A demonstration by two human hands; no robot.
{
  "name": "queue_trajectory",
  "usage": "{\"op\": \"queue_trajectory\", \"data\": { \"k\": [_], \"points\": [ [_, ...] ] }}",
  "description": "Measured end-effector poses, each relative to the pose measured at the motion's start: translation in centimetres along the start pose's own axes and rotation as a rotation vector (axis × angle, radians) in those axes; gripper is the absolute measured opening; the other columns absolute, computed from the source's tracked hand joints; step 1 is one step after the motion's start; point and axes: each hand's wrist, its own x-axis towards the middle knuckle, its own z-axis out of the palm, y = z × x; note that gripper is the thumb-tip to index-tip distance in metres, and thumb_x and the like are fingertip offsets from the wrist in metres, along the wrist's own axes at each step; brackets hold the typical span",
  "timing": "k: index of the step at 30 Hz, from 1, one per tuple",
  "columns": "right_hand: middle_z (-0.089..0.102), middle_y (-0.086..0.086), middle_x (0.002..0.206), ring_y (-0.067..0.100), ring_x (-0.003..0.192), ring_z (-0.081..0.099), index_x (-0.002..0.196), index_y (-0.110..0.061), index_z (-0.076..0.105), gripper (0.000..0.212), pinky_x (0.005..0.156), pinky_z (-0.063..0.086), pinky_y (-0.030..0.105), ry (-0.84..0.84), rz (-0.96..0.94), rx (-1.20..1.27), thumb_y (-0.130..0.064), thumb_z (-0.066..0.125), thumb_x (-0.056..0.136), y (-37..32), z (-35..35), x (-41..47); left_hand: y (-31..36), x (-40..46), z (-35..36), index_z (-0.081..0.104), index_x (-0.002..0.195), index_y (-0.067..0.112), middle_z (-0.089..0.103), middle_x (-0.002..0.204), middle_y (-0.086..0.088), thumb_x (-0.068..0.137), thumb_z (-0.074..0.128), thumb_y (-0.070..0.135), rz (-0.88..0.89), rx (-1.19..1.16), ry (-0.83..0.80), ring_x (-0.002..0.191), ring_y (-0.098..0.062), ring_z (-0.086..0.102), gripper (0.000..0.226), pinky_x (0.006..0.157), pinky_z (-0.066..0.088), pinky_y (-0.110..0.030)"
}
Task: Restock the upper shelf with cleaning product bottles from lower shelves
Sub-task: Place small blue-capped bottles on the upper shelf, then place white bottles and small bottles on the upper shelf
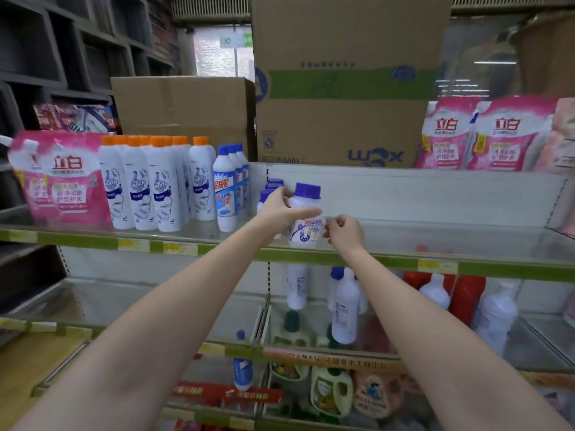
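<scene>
A white bottle with a purple cap (306, 213) stands upright at the front of the upper shelf (404, 262). My left hand (281, 209) grips its left side, fingers curled round the body. My right hand (343, 233) touches its right side at the label with curled fingertips. More purple-capped bottles (271, 189) stand just behind it, partly hidden by my left hand. On the shelf below, white bottles (343, 309) of similar shape stand under my right arm.
Orange-capped white bottles (140, 188), blue-capped bottles (228, 194) and pink refill pouches (65, 178) fill the upper shelf's left part. Cardboard boxes (339, 88) sit above. More pink pouches (485, 135) stand at the right. Bare shelf lies right of the held bottle.
</scene>
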Motion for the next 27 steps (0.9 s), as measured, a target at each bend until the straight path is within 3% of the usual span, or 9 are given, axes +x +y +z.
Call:
{"op": "queue_trajectory", "data": {
  "k": [5,10,13,16,21,27],
  "points": [
    [0.070,0.009,0.097,0.031,0.094,0.063,0.098,-0.006,0.065,0.020,0.076,0.047,0.035,-0.014,0.014,-0.140,-0.024,0.056,0.096,0.3,0.1,3.1,0.3,3.2,0.5,0.044,0.130,0.031,0.064,0.112,-0.004,0.072,0.087,0.024,0.079,0.215,-0.225,0.092,-0.019,0.070,0.073,0.074,0.061,-0.031],
    [0.070,0.009,0.108,0.028,0.103,0.062,0.108,-0.010,0.061,0.019,0.080,0.046,0.032,-0.040,0.090,-0.234,-0.023,0.053,0.096,1.2,1.0,6.8,-0.7,8.7,0.7,0.042,0.130,0.032,0.065,0.108,-0.007,0.068,0.089,0.020,0.099,0.291,-0.219,0.094,-0.023,0.068,0.079,0.076,0.059,-0.034],
    [0.070,0.008,0.108,0.028,0.103,0.063,0.110,-0.012,0.059,0.021,0.086,0.050,0.036,-0.086,0.111,-0.285,-0.027,0.056,0.094,1.7,2.0,8.7,-1.5,11.8,0.5,0.036,0.134,0.031,0.060,0.111,-0.001,0.070,0.088,0.015,0.150,0.557,-0.289,0.098,-0.019,0.061,0.084,0.075,0.055,-0.030],
    [0.071,0.009,0.109,0.029,0.105,0.064,0.109,-0.014,0.060,0.024,0.094,0.053,0.041,-0.088,0.133,-0.284,-0.029,0.058,0.091,2.5,3.1,10.5,-2.4,14.4,0.1,0.040,0.128,0.025,0.054,0.116,-0.002,0.071,0.087,0.016,0.211,0.796,-0.273,0.101,-0.021,0.057,0.074,0.076,0.052,-0.032],
    [0.071,0.011,0.109,0.031,0.104,0.066,0.109,-0.012,0.062,0.024,0.091,0.055,0.042,-0.062,0.160,-0.265,-0.028,0.059,0.091,3.6,4.8,12.7,-2.7,17.9,0.9,0.048,0.129,0.009,0.045,0.135,-0.013,0.080,0.077,0.011,0.409,1.252,-0.163,0.125,-0.032,0.043,0.057,0.097,0.049,-0.046],
    [0.071,0.013,0.109,0.032,0.104,0.065,0.099,-0.013,0.059,0.011,0.085,0.052,0.035,-0.047,0.136,-0.254,-0.023,0.059,0.094,3.7,7.5,14.9,-1.4,21.5,-0.1,0.058,0.117,0.007,0.059,0.117,-0.011,0.072,0.088,0.026,0.329,1.266,-0.296,0.102,-0.027,0.057,0.057,0.083,0.053,-0.038]
  ]
}}
